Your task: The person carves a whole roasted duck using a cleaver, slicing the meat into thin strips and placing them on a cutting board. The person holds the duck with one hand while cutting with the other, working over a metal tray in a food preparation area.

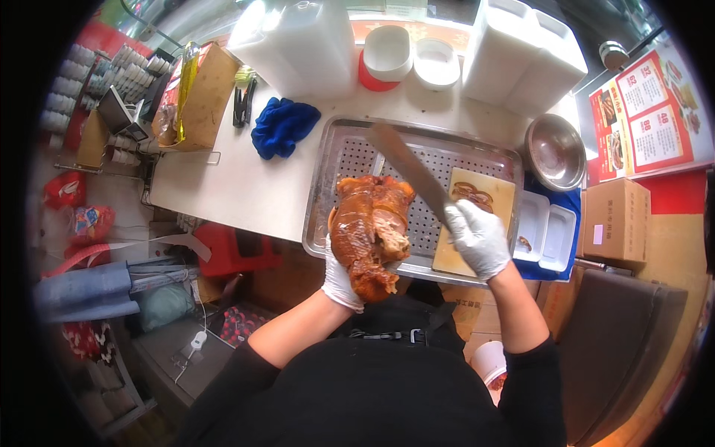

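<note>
My left hand (342, 282), in a white glove, grips a large piece of glazed brown cooked meat (363, 223) from below and its left side. Pale torn flesh shows on the meat's right side. In my right hand (477, 237), also gloved, is the handle of a long, broad-bladed knife (410, 170). Its blade slants up and left, above the perforated metal tray (427, 220) and apart from the meat. A yellowish cutting board (445, 254) lies in the tray's right part, partly under my right hand. Sliced brown meat (472, 195) rests on that board.
Right of the tray are white plastic trays (558, 237) and a steel bowl (554, 151). Tall stacks of white containers (304, 50) (516, 61) stand behind, with white bowls (387, 53) between. A blue cloth (284, 125), a black stapler (244, 103) and a cardboard box (206, 95) lie left.
</note>
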Tool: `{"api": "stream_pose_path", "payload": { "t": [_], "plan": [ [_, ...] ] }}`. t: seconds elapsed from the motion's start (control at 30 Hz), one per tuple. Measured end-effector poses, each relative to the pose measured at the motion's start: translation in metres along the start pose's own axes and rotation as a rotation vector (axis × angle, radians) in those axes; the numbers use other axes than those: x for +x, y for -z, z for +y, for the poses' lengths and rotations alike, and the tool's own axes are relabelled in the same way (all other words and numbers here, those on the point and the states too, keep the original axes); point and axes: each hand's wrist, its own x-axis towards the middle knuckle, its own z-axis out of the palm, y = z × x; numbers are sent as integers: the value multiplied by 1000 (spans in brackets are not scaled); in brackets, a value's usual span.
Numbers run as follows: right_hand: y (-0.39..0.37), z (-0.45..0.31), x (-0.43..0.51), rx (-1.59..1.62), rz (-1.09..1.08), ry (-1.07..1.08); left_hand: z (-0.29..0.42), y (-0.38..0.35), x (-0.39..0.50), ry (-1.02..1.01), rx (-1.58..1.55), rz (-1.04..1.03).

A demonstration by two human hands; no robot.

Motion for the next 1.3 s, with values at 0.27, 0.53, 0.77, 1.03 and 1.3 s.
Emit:
{"api": "stream_pose_path", "payload": {
  "t": [0.27, 0.53, 0.77, 1.03, 1.3],
  "plan": [
    [-39, -33, 12, -10, 94, 135, 2, 5, 6, -17, 53, -93],
    [-45, -37, 8, -40, 184, 147, -4, 3, 5, -62, 166, -116],
    [-46, -34, 1, -2, 130, 17, -3, -1, 6, -17, -4, -146],
    [-51, -31, 2, -85, 181, 137, -1, -6, 4, 9, -74, -78],
    [-39, -15, -9, -75, 25, 88, 0, -1, 5, -45, 107, -125]
  ]
}}
